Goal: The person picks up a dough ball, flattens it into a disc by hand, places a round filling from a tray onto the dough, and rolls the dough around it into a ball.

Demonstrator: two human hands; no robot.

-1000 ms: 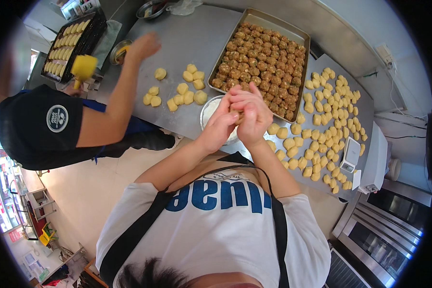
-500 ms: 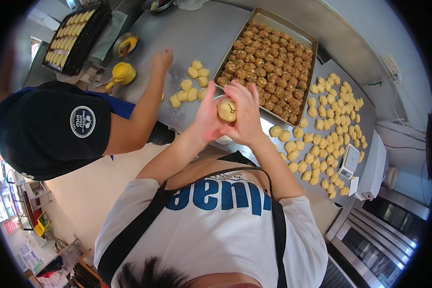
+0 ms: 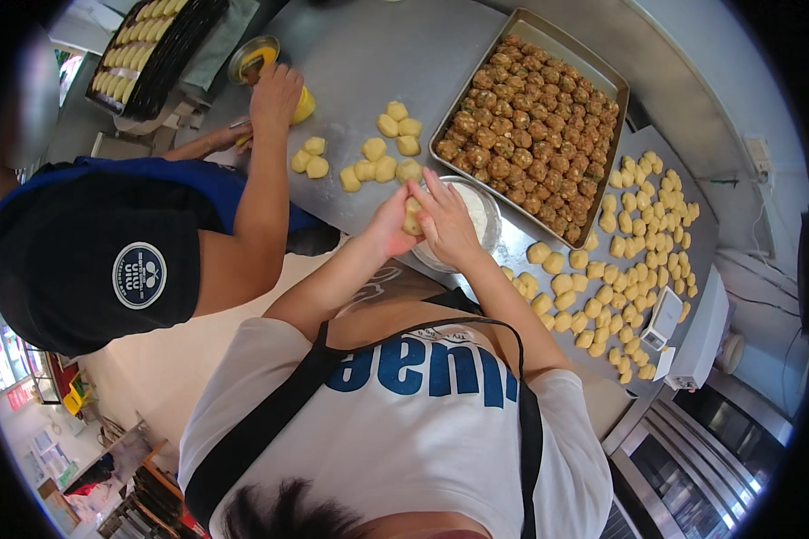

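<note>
A pale yellow dough ball (image 3: 412, 216) sits between my two hands, partly hidden by the fingers. My left hand (image 3: 390, 223) cups it from the left, and my right hand (image 3: 448, 225) closes over it from the other side with its fingers stretched forward. Just beyond and under my right hand stands a metal bowl (image 3: 498, 219) of white flour (image 3: 473, 199). Several smooth dough balls (image 3: 376, 160) lie in small groups on the table left of and beyond my hands. One of them almost touches my left fingertips.
A metal tray (image 3: 593, 61) of meat filling balls stands beyond the bowl. Many dough pieces (image 3: 602, 287) cover the table's right side beside a white scale (image 3: 663, 316). At left, a co-worker's hand (image 3: 277, 94) is near a yellow container (image 3: 305, 106); a black tray (image 3: 166, 63) holds shaped dough.
My hands have shifted slightly left and turned, closing more over the dough ball; the flour bowl now shows more. The co-worker's hand has moved toward the yellow container. The view has shifted slightly.
</note>
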